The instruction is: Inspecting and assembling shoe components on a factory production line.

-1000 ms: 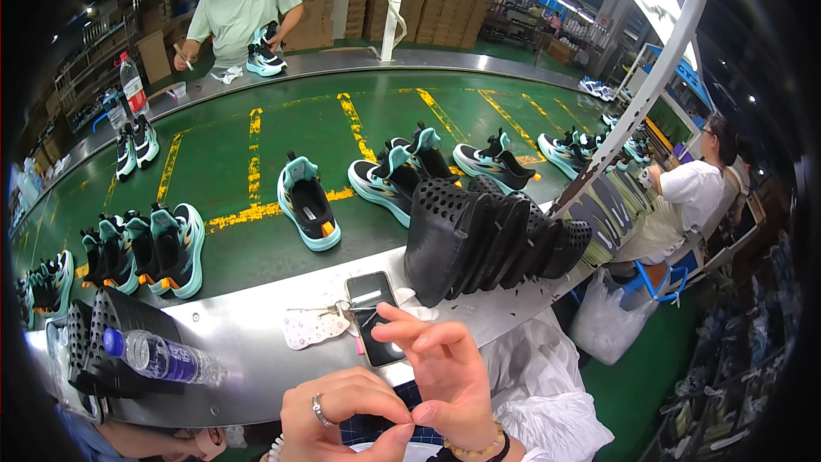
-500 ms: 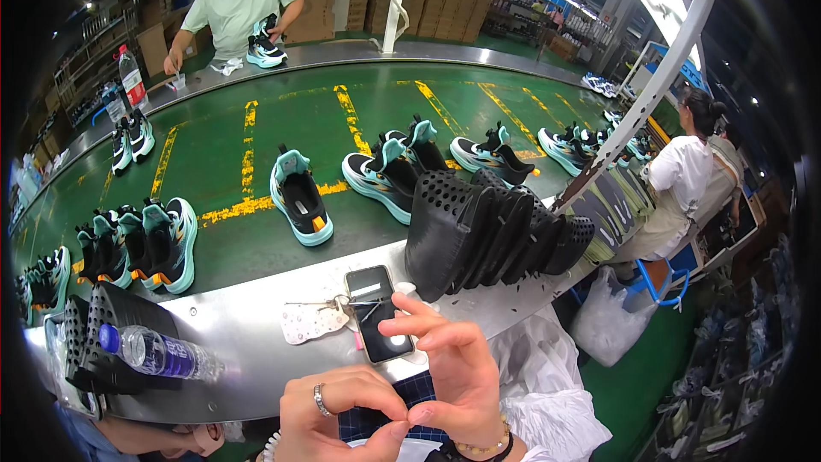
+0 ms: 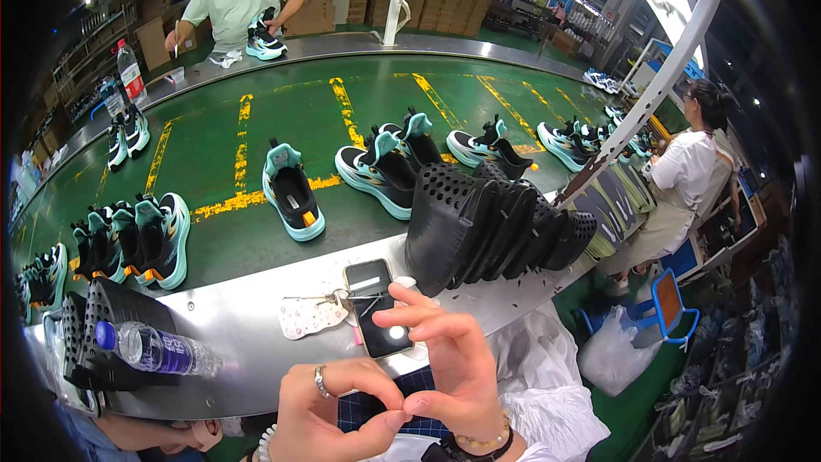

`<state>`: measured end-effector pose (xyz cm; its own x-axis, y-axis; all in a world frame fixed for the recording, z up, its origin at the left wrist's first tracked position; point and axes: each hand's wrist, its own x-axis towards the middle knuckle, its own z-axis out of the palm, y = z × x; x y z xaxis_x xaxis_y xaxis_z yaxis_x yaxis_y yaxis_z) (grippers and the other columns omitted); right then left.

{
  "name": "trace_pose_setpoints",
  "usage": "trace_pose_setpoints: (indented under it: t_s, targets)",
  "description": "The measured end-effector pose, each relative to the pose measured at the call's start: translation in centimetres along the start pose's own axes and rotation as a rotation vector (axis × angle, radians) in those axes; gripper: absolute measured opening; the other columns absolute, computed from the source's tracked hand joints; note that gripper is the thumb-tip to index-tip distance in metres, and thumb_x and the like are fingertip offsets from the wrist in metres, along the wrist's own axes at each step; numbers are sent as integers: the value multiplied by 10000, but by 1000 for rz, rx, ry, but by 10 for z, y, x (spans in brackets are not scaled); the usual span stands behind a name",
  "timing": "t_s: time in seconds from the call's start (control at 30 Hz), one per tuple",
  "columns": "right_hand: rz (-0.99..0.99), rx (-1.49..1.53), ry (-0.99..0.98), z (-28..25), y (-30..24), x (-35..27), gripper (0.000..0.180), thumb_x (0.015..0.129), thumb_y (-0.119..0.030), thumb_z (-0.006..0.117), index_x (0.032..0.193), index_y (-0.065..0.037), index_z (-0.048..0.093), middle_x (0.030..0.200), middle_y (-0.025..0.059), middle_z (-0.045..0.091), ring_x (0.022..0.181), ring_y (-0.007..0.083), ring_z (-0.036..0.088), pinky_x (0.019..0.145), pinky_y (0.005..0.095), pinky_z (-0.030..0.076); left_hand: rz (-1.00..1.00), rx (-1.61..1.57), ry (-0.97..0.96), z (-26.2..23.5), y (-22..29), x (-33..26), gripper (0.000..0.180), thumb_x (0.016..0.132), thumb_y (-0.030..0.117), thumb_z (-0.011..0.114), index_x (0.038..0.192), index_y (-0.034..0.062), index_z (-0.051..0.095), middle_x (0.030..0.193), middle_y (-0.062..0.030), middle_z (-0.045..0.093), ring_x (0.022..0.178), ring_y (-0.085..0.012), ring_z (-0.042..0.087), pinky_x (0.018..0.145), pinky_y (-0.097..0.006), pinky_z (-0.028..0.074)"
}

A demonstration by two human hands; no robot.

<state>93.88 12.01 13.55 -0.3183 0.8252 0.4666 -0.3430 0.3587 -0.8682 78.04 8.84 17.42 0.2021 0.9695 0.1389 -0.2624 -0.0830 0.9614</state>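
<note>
Hands: left hand and right hand meet at their fingertips over the near edge of the counter.
Left hand's state: narrow, thumb and forefinger pinched at the tips; whether something tiny sits between them I cannot tell.
Right hand's state: wide, its thumb against the left hand's fingertips, its other fingers raised and spread away from that thumb.
Phone's place: the phone lies on the counter just beyond the hands, partly covered in view by the right hand's fingertips; contact cannot be made out.
Phone's look: a flat rectangle with rounded corners, a glossy dark face, a pale rim, and a bright round reflection toward its near end.
Phone's long axis: it runs away from the person, the far end leaning a little left; which end is the top is unclear.
Keys: a bunch of keys overlaps the phone's left edge, beside a pale dotted tag.
Right of the phone: black perforated clogs, stacked upright.
Far left: a clear bottle with purple label and cap, lying on its side.
Beyond the counter: a black and turquoise shoe on a green surface.
</note>
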Motion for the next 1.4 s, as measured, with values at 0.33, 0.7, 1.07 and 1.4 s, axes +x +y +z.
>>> trace_pose_setpoints:
  t_s: [0.33,0.7,1.07,1.4]
  targets:
    - [-106,85,34,-6,14,2,550,710,-234,786,1137,-96,467,1241,192,549,1359,359,247,1104,502,115,-164,-450,-94,10,-12,3,109,751,1,665,805,-24,574,769,-136,625,711,-197,600,651,-298,475]
    - [-102,178,10,-15,20,-1,549,729,-263,767,1152,-93,462,1244,207,531,1359,371,236,1099,518,131,-232,-555,-104,22,-19,6,121,752,13,672,808,-6,566,788,-119,612,714,-203,604,654,-309,487]
    - [-11,332,-17,-21,16,0,574,732,-273,761,1175,-91,446,1269,208,497,1370,366,204,1095,530,128,-88,-369,-68,35,-14,13,106,781,15,655,816,-15,559,784,-121,612,727,-190,604,672,-293,479]
    - [101,458,33,-26,7,-3,640,719,-322,782,1192,-76,429,1254,249,484,1331,395,279,1095,515,154,-52,-248,-17,47,-11,19,91,750,0,650,799,-18,576,780,-118,618,707,-180,594,670,-287,468]
